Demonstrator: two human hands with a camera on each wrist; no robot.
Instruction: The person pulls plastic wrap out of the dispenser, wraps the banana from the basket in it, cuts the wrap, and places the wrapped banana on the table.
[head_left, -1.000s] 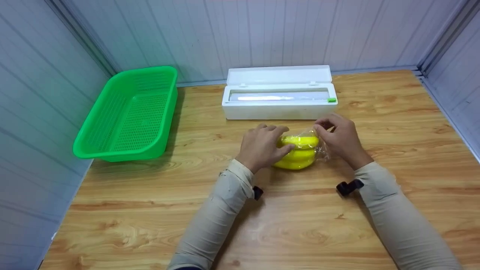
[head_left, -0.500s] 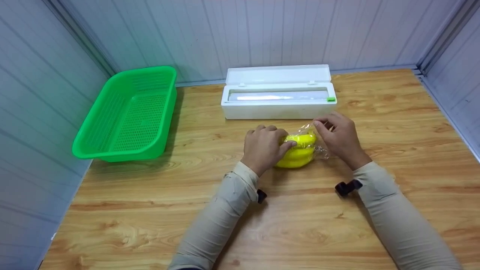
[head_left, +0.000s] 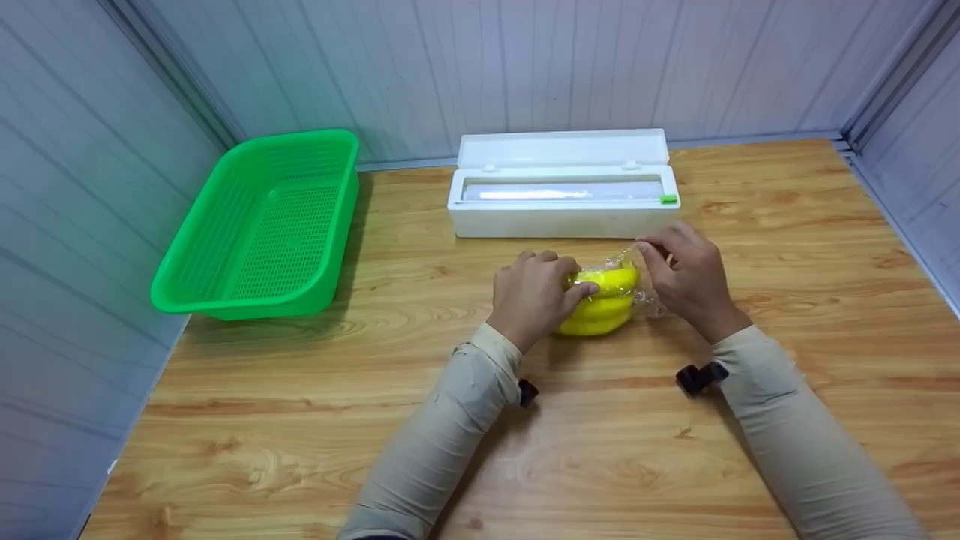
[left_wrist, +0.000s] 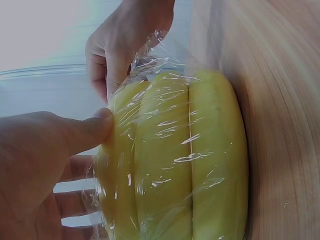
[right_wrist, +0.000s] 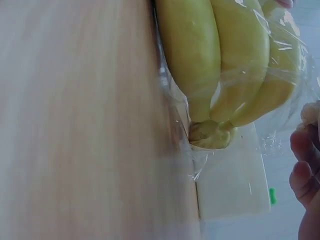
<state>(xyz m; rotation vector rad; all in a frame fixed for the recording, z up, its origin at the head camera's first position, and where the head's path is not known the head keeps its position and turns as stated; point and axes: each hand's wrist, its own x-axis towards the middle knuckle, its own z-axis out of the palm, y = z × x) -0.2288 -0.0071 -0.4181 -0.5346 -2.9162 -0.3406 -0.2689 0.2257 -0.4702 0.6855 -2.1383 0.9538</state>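
A bunch of yellow bananas (head_left: 598, 319) lies on the wooden table, partly wrapped in clear cling film (left_wrist: 156, 62). My left hand (head_left: 532, 300) holds the bunch from its left side, thumb on the wrapped top and fingers round the far side, as the left wrist view shows. At the stem end, my right hand (head_left: 690, 277) pinches an edge of the film between thumb and fingers and draws it up off the fruit. Loose film hangs around the stem (right_wrist: 212, 134) in the right wrist view. The bananas' left end is hidden by my left hand.
Behind the bananas stands a white cling film box (head_left: 562, 223) with its lid up, a roll inside and a green slider (head_left: 668, 199) on its edge. At the left is a green plastic basket (head_left: 330, 277). Pale panel walls (head_left: 570, 67) bound the table.
My left hand has shifted slightly right, its thumb moving further onto the bananas. The bunch has tipped a little. My right hand keeps its pinch on the film, now lifted and stretched beside the stem.
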